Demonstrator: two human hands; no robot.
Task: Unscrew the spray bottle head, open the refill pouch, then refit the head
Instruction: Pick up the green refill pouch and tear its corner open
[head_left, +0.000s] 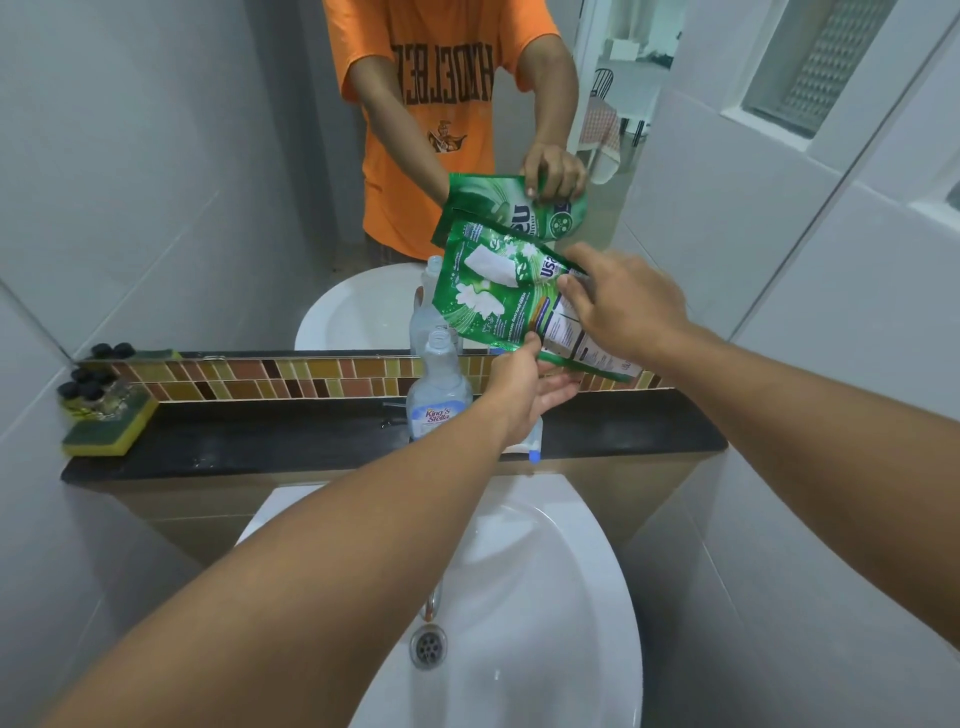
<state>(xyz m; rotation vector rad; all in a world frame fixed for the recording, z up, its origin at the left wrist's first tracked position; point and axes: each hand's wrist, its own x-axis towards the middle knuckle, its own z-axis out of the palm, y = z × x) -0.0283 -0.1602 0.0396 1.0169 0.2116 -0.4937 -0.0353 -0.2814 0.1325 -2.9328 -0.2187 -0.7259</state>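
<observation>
The left hand (524, 387) grips the refill pouch (498, 296) by its lower edge. The right hand (623, 301) pinches its upper right corner. The open-necked spray bottle (439, 395) stands just left of the left grip.

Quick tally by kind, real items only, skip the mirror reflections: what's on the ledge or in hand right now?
Refill pouch: 1, held in both hands, left hand, right hand
Spray bottle: 1, head off, neck open
Spray head: 1, partly hidden behind the left hand
Sponge: 1
Small black-capped bottles: cluster, count unclear
Total: 4, plus the cluster
</observation>
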